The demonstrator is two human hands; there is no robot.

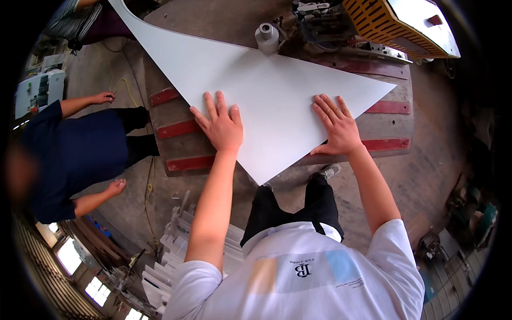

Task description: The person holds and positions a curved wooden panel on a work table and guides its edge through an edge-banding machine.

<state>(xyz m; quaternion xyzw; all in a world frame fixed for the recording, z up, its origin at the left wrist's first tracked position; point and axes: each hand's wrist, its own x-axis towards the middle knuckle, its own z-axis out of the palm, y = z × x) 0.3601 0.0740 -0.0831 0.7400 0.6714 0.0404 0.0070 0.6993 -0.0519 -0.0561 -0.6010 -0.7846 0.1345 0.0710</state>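
Observation:
A large white panel (261, 106) with one curved edge and pointed corners lies across the worktable, its near corner jutting past the table's front edge. My left hand (221, 127) rests flat on the panel's left part with the fingers spread. On the right part lies my right hand (339, 128), fingers stretched forward, with the thumb by the panel's near right edge. Neither hand is wrapped round anything. Against the panel's far edge stands a grey metal cylinder (267, 39), part of a machine on the table.
The table (392, 128) carries red strips (184, 129). A yellow slotted guard (376, 24) stands at the back right. To the left is a person in dark blue (85, 141); another person's striped sleeve (74, 24) shows at the far left. White strips (165, 277) are stacked low left.

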